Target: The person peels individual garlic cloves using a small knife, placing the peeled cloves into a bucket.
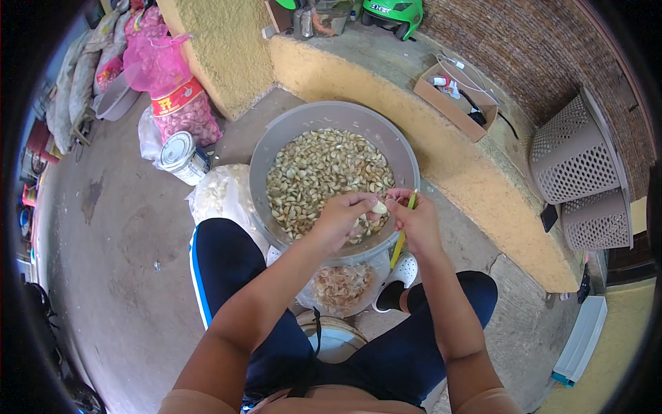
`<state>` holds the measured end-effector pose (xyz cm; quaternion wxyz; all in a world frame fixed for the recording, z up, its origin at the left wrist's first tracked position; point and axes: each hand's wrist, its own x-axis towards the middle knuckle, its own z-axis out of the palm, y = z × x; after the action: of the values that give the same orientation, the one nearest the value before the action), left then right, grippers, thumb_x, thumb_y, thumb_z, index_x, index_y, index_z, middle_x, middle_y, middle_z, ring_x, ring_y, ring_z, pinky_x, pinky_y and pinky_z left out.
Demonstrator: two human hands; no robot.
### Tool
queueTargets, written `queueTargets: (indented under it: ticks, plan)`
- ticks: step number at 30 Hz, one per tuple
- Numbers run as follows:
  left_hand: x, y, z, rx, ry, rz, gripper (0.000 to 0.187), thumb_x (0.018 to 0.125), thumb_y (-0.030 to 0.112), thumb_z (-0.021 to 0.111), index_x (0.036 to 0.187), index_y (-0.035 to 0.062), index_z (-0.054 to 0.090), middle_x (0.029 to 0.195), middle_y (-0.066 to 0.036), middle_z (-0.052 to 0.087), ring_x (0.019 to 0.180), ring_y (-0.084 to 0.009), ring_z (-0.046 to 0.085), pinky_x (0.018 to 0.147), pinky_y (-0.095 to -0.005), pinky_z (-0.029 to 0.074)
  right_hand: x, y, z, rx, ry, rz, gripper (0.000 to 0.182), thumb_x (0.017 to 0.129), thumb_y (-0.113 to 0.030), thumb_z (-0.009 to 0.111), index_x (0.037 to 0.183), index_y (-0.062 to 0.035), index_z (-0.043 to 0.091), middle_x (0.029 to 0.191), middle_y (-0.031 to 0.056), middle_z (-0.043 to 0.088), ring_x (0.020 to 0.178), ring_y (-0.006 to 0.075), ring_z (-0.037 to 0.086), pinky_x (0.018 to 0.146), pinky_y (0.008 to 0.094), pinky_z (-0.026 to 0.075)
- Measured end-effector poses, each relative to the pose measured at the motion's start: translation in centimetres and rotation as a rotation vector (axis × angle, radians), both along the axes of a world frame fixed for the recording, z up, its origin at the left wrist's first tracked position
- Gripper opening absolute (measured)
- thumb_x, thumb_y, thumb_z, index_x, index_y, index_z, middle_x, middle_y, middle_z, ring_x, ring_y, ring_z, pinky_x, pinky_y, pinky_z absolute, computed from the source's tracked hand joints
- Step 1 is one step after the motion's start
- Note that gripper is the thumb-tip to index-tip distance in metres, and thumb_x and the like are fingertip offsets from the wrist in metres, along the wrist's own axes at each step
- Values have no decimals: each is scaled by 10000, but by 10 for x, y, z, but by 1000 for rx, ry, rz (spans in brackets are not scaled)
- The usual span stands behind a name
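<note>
My left hand (339, 219) pinches a pale, peeled-looking garlic clove (379, 208) between thumb and fingertips. Close beside it, my right hand (420, 222) is closed around a slim yellow-handled knife (398, 250), its handle pointing down toward me and its blade hard to make out. The right fingertips meet near the clove. Both hands are over the near right part of a large grey tub (258, 162), which holds a thick layer of garlic cloves (331, 165). Just below the tub sits a clear bag of brownish garlic skins (343, 286), between my legs.
Left of the tub stand a white plastic bag (221, 196), a tin can (183, 157) and pink mesh sacks of garlic (186, 121). A yellow ledge (476, 190) runs along the right, bearing a cardboard box (455, 103). Perforated baskets (576, 155) stand beyond it.
</note>
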<state>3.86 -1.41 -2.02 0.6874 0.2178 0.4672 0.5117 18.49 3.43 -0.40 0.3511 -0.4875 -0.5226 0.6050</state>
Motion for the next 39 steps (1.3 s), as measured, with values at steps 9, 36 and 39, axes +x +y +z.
queueTargets:
  ticks: [9,36,39]
  plan:
    - [-4,-1,-9,-37,-79,-22,268,790,164,603,1007,11,563,824,-28,576,710,-43,521,407,-138,277,-18,-17,0,270,-169,-133,172,771,-67,596,920,13,566,787,69,602,700,115,554,635,245,438]
    - [-261,-125,-152,-398,1864,-572,162,624,109,594,697,-34,617,771,-230,593,773,-349,585,704,-377,472,-21,-70,-144,337,-1017,1410,405,654,-332,677,847,17,614,865,199,607,816,334,586,719,408,462]
    - [-269,-148,-169,-571,1796,-289,159,658,65,553,764,-36,613,834,-234,593,810,-356,582,716,-384,473,-30,-73,-137,332,-1029,1448,404,652,-330,679,849,16,614,871,197,607,811,336,586,710,410,461]
